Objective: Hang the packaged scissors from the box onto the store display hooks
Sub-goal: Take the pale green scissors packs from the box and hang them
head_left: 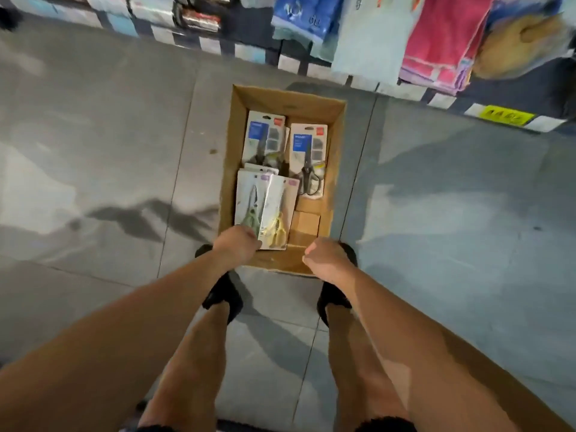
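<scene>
Nearest the camera, both bare forearms reach down and forward over the person's legs and black shoes point(223, 297) toward an open cardboard box point(339, 151) standing on the floor point(93, 157).

Left hand point(238, 244): back of the hand upward, wrist straight, positioned over the box's near left corner. Its fingers are curled under and closed on the near end of the green-handled pack point(249, 201) of scissors. The yellow-handled pack point(277, 213) lies just beside that one on the right, overlapping its edge; whether the same fingers also hold it cannot be told.

Right hand point(324, 258): knuckles upward, over the box's near right corner. Fingers are curled into a loose fist with nothing showing in it. Contact with the box rim cannot be told.

Box: long axis runs away from the person, with the shoes at its near corners. The near right part of its bottom is bare cardboard, just beside the yellow-handled pack. Farther in, two black-handled packs point(308, 160) lie side by side, flat, against the far end.

Surroundings: grey tiled floor lies open to the left and right of the box. Beyond the far rim, near but apart from it, runs the foot of a shelf point(311, 62), with folded towels point(442, 42) hanging over its edge and a yellow label point(506, 115) to the right.
</scene>
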Available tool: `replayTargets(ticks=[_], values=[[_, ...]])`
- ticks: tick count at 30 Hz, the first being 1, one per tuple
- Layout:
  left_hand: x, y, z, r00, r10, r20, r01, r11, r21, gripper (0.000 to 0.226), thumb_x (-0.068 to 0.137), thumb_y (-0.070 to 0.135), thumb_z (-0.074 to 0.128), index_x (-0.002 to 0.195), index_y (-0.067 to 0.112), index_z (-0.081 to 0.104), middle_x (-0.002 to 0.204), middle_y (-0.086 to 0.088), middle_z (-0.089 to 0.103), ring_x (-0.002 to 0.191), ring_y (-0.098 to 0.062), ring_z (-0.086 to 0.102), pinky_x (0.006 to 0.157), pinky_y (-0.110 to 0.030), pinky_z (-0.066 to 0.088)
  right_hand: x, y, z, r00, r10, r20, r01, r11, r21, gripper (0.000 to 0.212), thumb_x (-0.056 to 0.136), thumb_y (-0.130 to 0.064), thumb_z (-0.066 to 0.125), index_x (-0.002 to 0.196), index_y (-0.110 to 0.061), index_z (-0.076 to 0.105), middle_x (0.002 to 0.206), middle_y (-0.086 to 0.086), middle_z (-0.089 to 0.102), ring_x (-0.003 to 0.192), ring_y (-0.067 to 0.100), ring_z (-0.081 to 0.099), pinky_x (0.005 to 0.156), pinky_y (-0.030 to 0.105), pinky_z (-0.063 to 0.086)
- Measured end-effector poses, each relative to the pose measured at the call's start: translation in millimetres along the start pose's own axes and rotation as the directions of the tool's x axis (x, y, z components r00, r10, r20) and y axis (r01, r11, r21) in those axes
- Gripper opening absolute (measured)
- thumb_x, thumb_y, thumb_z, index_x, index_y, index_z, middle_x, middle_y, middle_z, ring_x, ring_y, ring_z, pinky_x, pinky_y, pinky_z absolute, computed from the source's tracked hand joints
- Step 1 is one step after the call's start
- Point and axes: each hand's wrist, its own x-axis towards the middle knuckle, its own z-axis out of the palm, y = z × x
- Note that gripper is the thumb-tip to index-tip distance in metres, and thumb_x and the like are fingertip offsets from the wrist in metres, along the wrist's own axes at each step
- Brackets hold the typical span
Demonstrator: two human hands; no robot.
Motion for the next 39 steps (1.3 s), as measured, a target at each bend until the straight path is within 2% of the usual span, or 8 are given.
replayTargets(ticks=[6,12,16,21,29,32,36,39], values=[[139,-24,53,0.996,-0.086,0.004,0.086,0.980,-0.180,0.035,0.098,0.019,0.050,0.131,0.007,0.054,0.122,-0.011,0.061,0.109,-0.027,0.059,0.091,-0.035,0.051,101,11,79,0.994,0.096,-0.055,-0.085,0.980,0.179,0.037,0.089,-0.004,0.049,0.053,-0.014,0.050,0.054,-0.001,0.046,0.052,0.015,0.048,0.050,0.023,0.037],[241,-33,101,0.980,-0.186,-0.075,0.159,0.949,-0.271,0.047,0.095,0.027,0.056,0.135,0.005,0.047,0.122,-0.015,0.062,0.108,-0.031,0.062,0.076,-0.035,0.053,150,25,111,0.982,0.120,-0.148,-0.074,0.956,0.283,0.025,0.095,-0.016,0.049,0.114,-0.010,0.064,0.113,0.004,0.065,0.106,0.020,0.061,0.085,0.027,0.047],[264,-17,129,0.954,-0.264,-0.141,0.195,0.907,-0.374,0.065,0.087,0.038,0.064,0.139,0.009,0.040,0.128,-0.013,0.057,0.112,-0.033,0.060,0.088,-0.044,0.055,170,40,122,0.964,0.173,-0.204,-0.080,0.914,0.397,0.025,0.095,-0.019,0.051,0.118,-0.021,0.059,0.120,-0.001,0.062,0.103,0.013,0.059,0.080,0.019,0.042],[268,1,145,0.943,-0.283,-0.176,0.213,0.918,-0.335,0.043,0.088,0.036,0.063,0.124,0.012,0.058,0.125,-0.012,0.057,0.106,-0.026,0.057,0.088,-0.037,0.050,177,54,121,0.960,0.200,-0.196,-0.104,0.904,0.416,0.026,0.093,-0.017,0.051,0.117,-0.022,0.060,0.121,-0.002,0.062,0.110,0.015,0.058,0.086,0.022,0.044],[198,-4,117,0.954,-0.195,-0.227,0.026,0.810,-0.586,0.029,0.098,0.006,0.046,0.125,0.016,0.049,0.120,-0.007,0.063,0.103,-0.024,0.063,0.073,-0.027,0.049,155,52,107,0.960,0.212,-0.182,-0.107,0.881,0.461,0.025,0.093,-0.018,0.053,0.117,-0.020,0.060,0.119,0.001,0.064,0.106,0.014,0.061,0.080,0.020,0.046],[154,-29,86,0.932,-0.206,-0.298,-0.045,0.750,-0.659,0.014,0.099,0.010,0.047,0.108,0.019,0.053,0.107,0.001,0.063,0.092,-0.015,0.063,0.068,-0.025,0.049,149,44,96,0.961,0.220,-0.165,-0.115,0.865,0.488,0.026,0.096,-0.016,0.049,0.120,-0.019,0.059,0.120,0.002,0.062,0.104,0.016,0.058,0.067,0.016,0.042],[111,-76,37,0.903,-0.244,-0.354,-0.133,0.625,-0.770,0.017,0.097,0.009,0.049,0.086,0.015,0.061,0.081,-0.004,0.067,0.072,-0.021,0.064,0.056,-0.030,0.053,153,26,85,0.961,0.210,-0.182,-0.090,0.856,0.508,0.022,0.094,-0.019,0.055,0.115,-0.019,0.060,0.116,0.000,0.063,0.107,0.017,0.059,0.080,0.024,0.047],[91,-106,5,0.884,-0.271,-0.381,-0.175,0.564,-0.807,0.024,0.098,0.012,0.052,0.076,0.015,0.061,0.070,-0.004,0.067,0.066,-0.024,0.065,0.053,-0.030,0.058,165,5,84,0.956,0.245,-0.161,-0.127,0.842,0.525,0.026,0.090,-0.026,0.064,0.115,-0.024,0.060,0.113,-0.003,0.066,0.091,0.010,0.059,0.060,0.016,0.042]])
